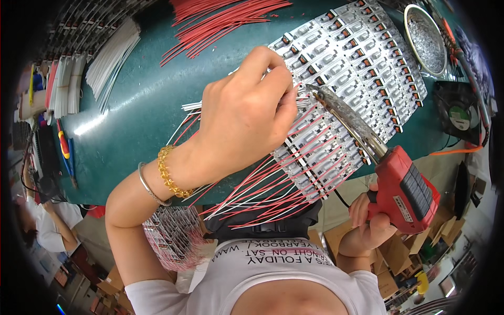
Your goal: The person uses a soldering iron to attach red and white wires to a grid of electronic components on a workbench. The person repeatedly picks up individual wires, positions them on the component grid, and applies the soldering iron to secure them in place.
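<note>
Steel bowl [425, 39] at 1 o'clock holds silvery solder bits. Red soldering gun [401, 189] sits at 4 o'clock, its long axis pointing to 10 o'clock, tip on the boards [357, 58]. Right hand [367, 226] is wrapped tight on the gun's handle. Left hand [244, 113], centre, pinches a wire [195, 106] against the boards.

Left forearm sweeps up from the lower left, wrist bent, and the left hand [244, 118] hovers knuckles-up with fingers curled and thumb and fingertips pinched together at its far edge, while the right hand [370, 223] sits low right, fingers wrapped tight in a fist-like grip.
</note>
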Demonstrator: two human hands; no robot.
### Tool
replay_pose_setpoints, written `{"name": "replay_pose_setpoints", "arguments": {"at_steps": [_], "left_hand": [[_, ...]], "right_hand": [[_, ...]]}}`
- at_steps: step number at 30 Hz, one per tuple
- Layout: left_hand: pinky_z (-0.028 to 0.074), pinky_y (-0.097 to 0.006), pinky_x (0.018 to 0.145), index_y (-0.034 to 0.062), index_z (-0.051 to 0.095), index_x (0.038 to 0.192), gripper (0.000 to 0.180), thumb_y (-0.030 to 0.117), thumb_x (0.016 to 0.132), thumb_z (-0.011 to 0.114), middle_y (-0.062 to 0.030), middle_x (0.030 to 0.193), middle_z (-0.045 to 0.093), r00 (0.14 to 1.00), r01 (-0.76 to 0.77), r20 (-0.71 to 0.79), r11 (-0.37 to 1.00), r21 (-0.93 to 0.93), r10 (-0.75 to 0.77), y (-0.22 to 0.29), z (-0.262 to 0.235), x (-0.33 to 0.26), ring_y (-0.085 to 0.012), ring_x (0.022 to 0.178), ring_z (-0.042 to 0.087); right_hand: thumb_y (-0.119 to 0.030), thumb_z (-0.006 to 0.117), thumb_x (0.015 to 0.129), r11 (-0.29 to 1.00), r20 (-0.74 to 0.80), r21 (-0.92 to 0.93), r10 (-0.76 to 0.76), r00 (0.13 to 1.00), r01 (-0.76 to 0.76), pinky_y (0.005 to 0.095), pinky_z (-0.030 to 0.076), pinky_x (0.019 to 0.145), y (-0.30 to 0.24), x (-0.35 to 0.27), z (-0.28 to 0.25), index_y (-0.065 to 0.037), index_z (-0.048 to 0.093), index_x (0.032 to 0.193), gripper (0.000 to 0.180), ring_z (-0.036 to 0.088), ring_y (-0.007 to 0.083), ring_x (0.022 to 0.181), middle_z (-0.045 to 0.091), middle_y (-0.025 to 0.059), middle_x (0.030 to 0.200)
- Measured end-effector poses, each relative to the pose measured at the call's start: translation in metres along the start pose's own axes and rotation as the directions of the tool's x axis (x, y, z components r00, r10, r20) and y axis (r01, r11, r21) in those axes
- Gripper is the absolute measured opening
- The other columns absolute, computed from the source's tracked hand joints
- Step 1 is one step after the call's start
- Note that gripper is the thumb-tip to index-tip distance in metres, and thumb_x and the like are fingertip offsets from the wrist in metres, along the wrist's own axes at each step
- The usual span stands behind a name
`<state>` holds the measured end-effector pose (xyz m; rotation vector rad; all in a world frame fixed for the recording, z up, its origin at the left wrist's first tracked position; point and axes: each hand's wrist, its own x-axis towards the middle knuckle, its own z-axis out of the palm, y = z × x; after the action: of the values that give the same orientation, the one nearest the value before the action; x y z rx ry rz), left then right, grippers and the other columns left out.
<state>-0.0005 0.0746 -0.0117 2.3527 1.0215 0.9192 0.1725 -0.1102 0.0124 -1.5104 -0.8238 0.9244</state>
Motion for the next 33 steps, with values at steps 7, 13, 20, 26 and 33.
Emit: {"name": "replay_pose_setpoints", "arguments": {"at_steps": [7, 13, 20, 26, 33], "left_hand": [[0.048, -0.027, 0.05, 0.002, 0.055, 0.07, 0.012, -0.002, 0.069, 0.066, -0.0057, 0.08, 0.057, 0.999, -0.02, -0.043, 0.999, 0.039, 0.022, -0.001, 0.005, 0.0, -0.0171, 0.058, 0.059], [0.047, -0.028, 0.049, 0.0024, 0.055, 0.07, 0.012, -0.002, 0.069, 0.066, -0.0058, 0.08, 0.057, 0.999, -0.024, -0.036, 0.999, 0.048, 0.026, 0.0, 0.004, 0.0, -0.0175, 0.057, 0.059], [0.046, -0.027, 0.049, 0.0027, 0.059, 0.075, 0.01, 0.0, 0.07, 0.067, -0.0065, 0.082, 0.057, 0.998, -0.044, -0.041, 0.999, 0.023, 0.045, -0.001, 0.002, 0.001, -0.0171, 0.058, 0.057], [0.042, -0.025, 0.05, 0.0029, 0.065, 0.08, 0.009, 0.003, 0.072, 0.069, -0.0074, 0.085, 0.057, 0.997, 0.06, 0.054, 0.98, -0.188, -0.051, 0.006, -0.011, 0.003, -0.0146, 0.061, 0.055], [0.043, -0.026, 0.053, 0.0019, 0.065, 0.079, 0.008, 0.002, 0.072, 0.069, -0.0066, 0.082, 0.057, 0.999, 0.04, 0.018, 0.994, -0.105, -0.038, 0.008, -0.005, 0.0, -0.0159, 0.063, 0.055]], "right_hand": [[-0.055, 0.059, 0.08, 0.999, -0.068, -0.017, -0.034, 0.997, 0.033, 0.0223, 0.035, 0.037, 0.008, -0.006, -0.002, 0.012, 0.042, 0.115, 0.078, 0.04, 0.0091, 0.035, 0.044, 0.0005, 0.046], [-0.057, 0.059, 0.079, 1.0, -0.012, 0.027, -0.015, 1.0, 0.015, 0.0225, 0.036, 0.038, 0.001, -0.002, -0.003, 0.013, 0.04, 0.118, 0.081, 0.04, 0.0086, 0.035, 0.043, -0.0015, 0.045], [-0.057, 0.057, 0.081, 0.998, -0.004, 0.06, -0.032, 0.999, 0.032, 0.0225, 0.036, 0.039, 0.004, -0.002, -0.002, 0.013, 0.039, 0.119, 0.082, 0.039, 0.0084, 0.035, 0.041, -0.0017, 0.045], [-0.057, 0.057, 0.08, 0.992, -0.07, 0.093, -0.073, 0.995, 0.08, 0.0227, 0.036, 0.039, 0.003, -0.005, -0.002, 0.013, 0.038, 0.12, 0.083, 0.039, 0.009, 0.034, 0.041, -0.0015, 0.045], [-0.059, 0.057, 0.079, 0.997, -0.064, 0.075, -0.011, 0.998, 0.015, 0.0229, 0.036, 0.039, 0.007, -0.011, -0.011, 0.012, 0.037, 0.122, 0.085, 0.039, 0.0092, 0.034, 0.042, -0.001, 0.044]]}}
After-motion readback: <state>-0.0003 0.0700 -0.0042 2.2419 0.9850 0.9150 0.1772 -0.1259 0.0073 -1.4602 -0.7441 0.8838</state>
